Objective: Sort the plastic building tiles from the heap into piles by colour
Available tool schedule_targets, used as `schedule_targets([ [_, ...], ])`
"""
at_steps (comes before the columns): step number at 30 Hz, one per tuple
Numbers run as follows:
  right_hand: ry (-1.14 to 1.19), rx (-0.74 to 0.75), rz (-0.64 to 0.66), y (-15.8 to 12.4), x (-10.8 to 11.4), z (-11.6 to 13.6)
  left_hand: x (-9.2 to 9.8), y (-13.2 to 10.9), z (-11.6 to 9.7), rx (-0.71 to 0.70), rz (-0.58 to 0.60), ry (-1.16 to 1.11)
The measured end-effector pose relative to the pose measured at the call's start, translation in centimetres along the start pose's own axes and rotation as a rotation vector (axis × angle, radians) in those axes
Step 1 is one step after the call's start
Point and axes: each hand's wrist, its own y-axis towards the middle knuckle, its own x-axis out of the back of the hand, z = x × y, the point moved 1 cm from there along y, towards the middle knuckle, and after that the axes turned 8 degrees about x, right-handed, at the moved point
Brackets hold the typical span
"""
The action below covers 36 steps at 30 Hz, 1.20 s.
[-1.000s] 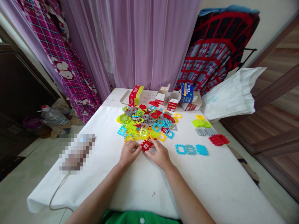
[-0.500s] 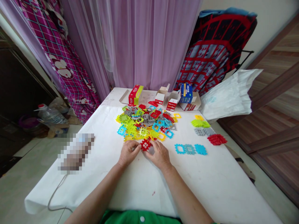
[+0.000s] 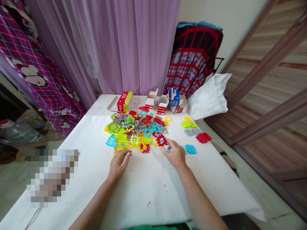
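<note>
In the head view my right hand (image 3: 176, 154) pinches a red square building tile (image 3: 161, 140) with notched edges and a window-like grid. It is held at the right front edge of a mixed heap of such tiles (image 3: 136, 126) in lime, grey, blue, yellow and red. Just in front of the heap, my left hand (image 3: 119, 164) rests with fingers loosely curved, thumb a little apart, nothing in them. Partly behind my right hand lie blue tiles (image 3: 191, 149). Beyond them are small groups of red tiles (image 3: 203, 137), grey tiles (image 3: 190, 132), lime tiles (image 3: 188, 124) and a yellow tile (image 3: 187, 118).
Small open boxes stand along the back of the white-covered table (image 3: 144, 191): a red and yellow box (image 3: 125, 101), white and red boxes (image 3: 162, 105) and a blue box (image 3: 174, 96). A white bag (image 3: 208, 97) leans at the back right. A blurred-out object (image 3: 56, 175) lies left.
My hands have moved apart. The red tile has gone right with my right hand, and my left hand has let go of it. The view has turned to the right.
</note>
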Motion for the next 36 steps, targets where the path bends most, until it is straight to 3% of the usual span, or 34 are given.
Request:
schedule_targets([
  [2, -0.099, -0.159, 0.0, 1.1, 3.3, -4.7, 0.1, 0.0, 0.0, 0.017, -0.006, -0.008],
  [6, -0.352, -0.465, 0.167, 2.5, 9.8, -13.4, 0.1, 0.1, 0.0, 0.024, -0.019, -0.013],
  [10, -0.481, -0.594, 0.309, 2.5, 13.1, -17.9, 0.1, 0.2, 0.0, 0.026, -0.029, -0.007],
  [15, -0.529, -0.586, 0.391, 2.7, 13.2, -19.6, 0.0, 0.2, 0.2, 0.029, -0.03, 0.007],
  [26, -0.558, -0.577, 0.549, 4.6, 12.1, -19.5, 0.1, 0.1, 0.3, 0.023, -0.032, 0.002],
  [36, -0.464, -0.562, 0.512, 4.5, 10.9, -21.5, 0.0, 0.1, 0.4, 0.037, -0.015, 0.013],
])
